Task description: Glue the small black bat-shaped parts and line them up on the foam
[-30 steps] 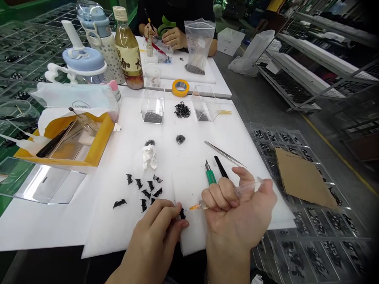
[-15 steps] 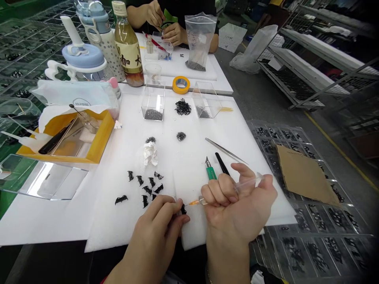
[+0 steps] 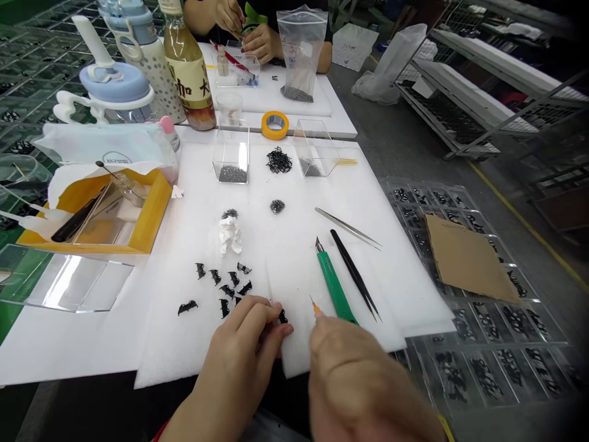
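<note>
My left hand (image 3: 246, 353) pinches a small black bat-shaped piece (image 3: 282, 317) against the white foam mat (image 3: 294, 258). My right hand (image 3: 363, 387) is turned back-up and closed round a syringe whose orange tip (image 3: 315, 306) pokes out just right of that piece. Several more black bat pieces (image 3: 225, 285) lie on the mat left of my left hand. A green craft knife (image 3: 334, 282), black tweezers (image 3: 355, 275) and steel tweezers (image 3: 348, 228) lie beyond my right hand.
Clear boxes (image 3: 231, 161) and small heaps of black parts (image 3: 278, 161) sit mid-mat, beside a tape roll (image 3: 275, 124). Bottles (image 3: 186, 67) and a yellow tray (image 3: 99, 215) stand left. Clear part trays with a cardboard sheet (image 3: 467, 258) lie right. Another person's hands (image 3: 253, 37) work at the far end.
My right hand has rolled from palm-up to back-up and drawn toward me, lifting the syringe tip off the piece. The knife and black tweezers it covered now show.
</note>
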A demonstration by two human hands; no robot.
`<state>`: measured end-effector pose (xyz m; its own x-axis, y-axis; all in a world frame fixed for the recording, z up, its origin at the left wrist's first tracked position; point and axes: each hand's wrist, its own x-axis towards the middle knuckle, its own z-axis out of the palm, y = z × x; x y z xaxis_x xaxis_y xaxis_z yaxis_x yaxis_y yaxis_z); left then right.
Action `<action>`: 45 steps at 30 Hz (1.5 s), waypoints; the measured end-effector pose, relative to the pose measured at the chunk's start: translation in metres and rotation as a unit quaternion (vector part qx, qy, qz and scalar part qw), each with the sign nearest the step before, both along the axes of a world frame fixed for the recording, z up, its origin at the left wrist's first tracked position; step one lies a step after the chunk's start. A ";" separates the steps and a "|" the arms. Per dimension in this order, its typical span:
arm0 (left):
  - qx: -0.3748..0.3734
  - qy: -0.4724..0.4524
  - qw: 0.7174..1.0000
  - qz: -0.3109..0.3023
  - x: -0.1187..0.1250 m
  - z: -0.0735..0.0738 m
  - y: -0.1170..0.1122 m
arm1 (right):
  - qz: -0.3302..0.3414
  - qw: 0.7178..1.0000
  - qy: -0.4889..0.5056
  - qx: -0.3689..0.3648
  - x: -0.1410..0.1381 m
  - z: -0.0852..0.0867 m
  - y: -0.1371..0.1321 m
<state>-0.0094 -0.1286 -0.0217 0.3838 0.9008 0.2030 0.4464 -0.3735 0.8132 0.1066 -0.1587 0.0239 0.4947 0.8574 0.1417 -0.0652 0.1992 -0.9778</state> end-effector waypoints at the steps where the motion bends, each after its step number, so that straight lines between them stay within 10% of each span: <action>1: -0.010 -0.002 1.000 0.002 -0.001 -0.001 -0.001 | -0.003 1.000 0.022 0.016 0.004 0.001 0.003; 9: -0.049 -0.015 0.999 -0.008 -0.002 -0.006 -0.005 | -0.112 0.938 0.326 -0.036 0.026 -0.007 0.045; 45: -0.054 -0.008 0.998 -0.005 0.000 -0.002 -0.004 | -0.083 0.933 0.346 -0.053 0.021 -0.012 0.045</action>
